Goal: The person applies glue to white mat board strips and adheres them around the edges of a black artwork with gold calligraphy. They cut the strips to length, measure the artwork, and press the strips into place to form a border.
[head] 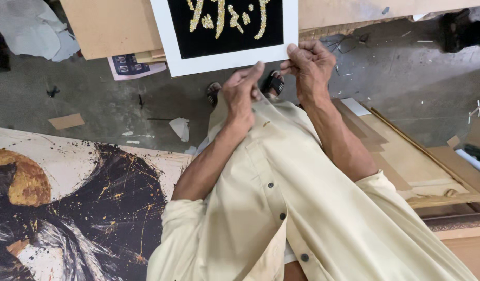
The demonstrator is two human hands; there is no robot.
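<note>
We held white-bordered black panel (227, 58) with gold lettering above floor (120, 104): right hand (310, 67) pinching its lower corner, left hand (242, 93) thumb against bottom edge. Handling looked unfinished, panel not set down.

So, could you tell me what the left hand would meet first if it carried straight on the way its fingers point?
The left hand points up toward the white-bordered black panel; its lower white edge probably comes first, though depth is unclear.
</note>
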